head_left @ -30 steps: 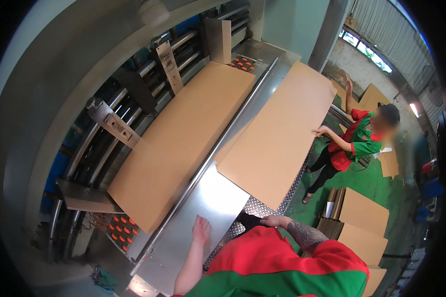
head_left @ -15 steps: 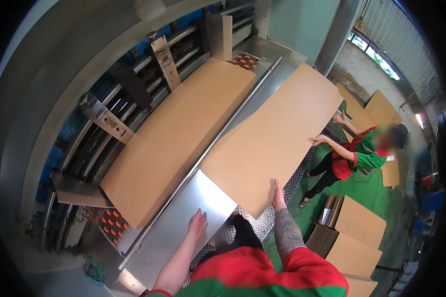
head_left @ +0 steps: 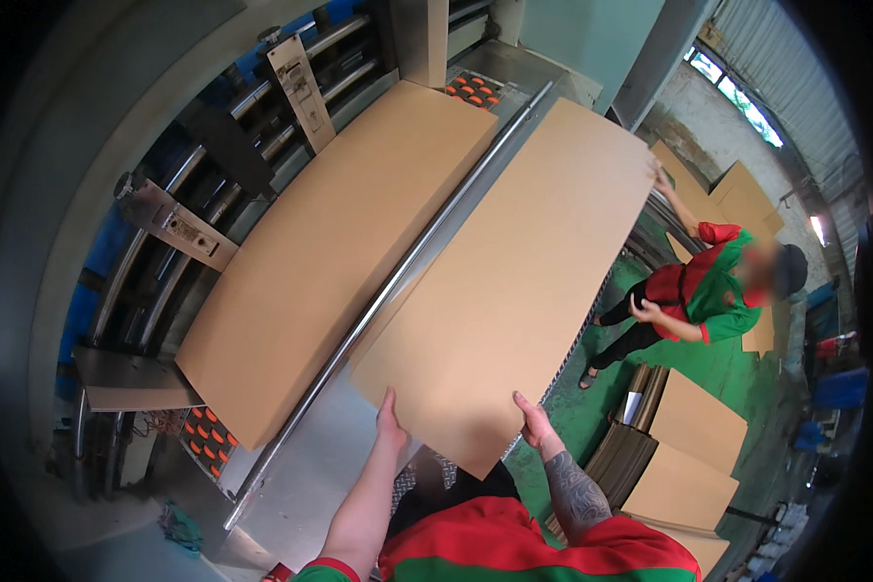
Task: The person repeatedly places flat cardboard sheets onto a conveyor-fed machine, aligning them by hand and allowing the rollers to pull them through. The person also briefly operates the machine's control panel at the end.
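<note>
One smooth, tan, oblong cardboard sheet [head_left: 504, 281] has my left hand [head_left: 390, 427] and right hand [head_left: 534, 422] at its edges; whether either grips, I cannot tell.

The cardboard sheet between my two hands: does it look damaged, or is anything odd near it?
No tear or crease shows on the cardboard sheet. Only the crumpled green bundle, at lower left, looks untidy: it is bunched up, not folded.
</note>
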The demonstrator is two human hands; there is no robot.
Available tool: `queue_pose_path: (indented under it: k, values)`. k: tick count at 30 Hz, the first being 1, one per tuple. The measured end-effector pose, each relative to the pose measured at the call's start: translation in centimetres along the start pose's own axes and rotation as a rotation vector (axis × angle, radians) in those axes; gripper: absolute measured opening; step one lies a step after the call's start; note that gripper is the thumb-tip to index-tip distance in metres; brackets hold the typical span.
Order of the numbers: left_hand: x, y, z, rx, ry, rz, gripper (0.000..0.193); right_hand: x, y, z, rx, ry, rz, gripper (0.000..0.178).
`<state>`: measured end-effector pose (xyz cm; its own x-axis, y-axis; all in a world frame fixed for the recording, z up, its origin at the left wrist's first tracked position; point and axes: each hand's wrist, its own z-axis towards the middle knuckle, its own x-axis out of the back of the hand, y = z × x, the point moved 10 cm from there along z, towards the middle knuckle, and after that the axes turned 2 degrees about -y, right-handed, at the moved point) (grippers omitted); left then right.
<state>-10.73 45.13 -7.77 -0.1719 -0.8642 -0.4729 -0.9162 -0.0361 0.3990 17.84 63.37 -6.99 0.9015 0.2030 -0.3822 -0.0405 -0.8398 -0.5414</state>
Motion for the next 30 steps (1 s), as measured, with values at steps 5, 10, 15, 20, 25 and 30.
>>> queue_pose_path:
  k: [5, 10, 15, 20, 25, 30]
  values:
    - [3.5, -0.5, -4.4, -0.038, 0.056, -0.041, 0.065, -0.4, 3.8, -1.6, -0.135, -0.023, -0.060, 0.073]
    - [8.4, -0.5, -6.9, -0.101, 0.082, -0.209, 0.063, -1.8, 9.5, -4.3, -0.249, -0.043, -0.186, 0.069]
    - [17.5, 0.8, -10.5, -0.214, 0.167, -0.103, 0.063, -2.3, 12.6, -5.7, -0.303, -0.059, -0.087, 0.078]
    - [26.9, 1.2, -14.9, -0.223, 0.254, -0.106, 0.062, -0.6, 6.6, -1.5, -0.057, 0.033, -0.071, 0.087]
    - [33.5, 1.1, -22.0, -0.317, 0.423, -0.184, 0.062, 1.3, 2.5, 1.8, 0.124, 0.267, -0.081, 0.093]
    - [33.2, 2.7, -30.3, -0.605, 0.590, -0.047, 0.061, 0.7, 4.1, 1.2, 0.136, 0.190, -0.004, 0.098]
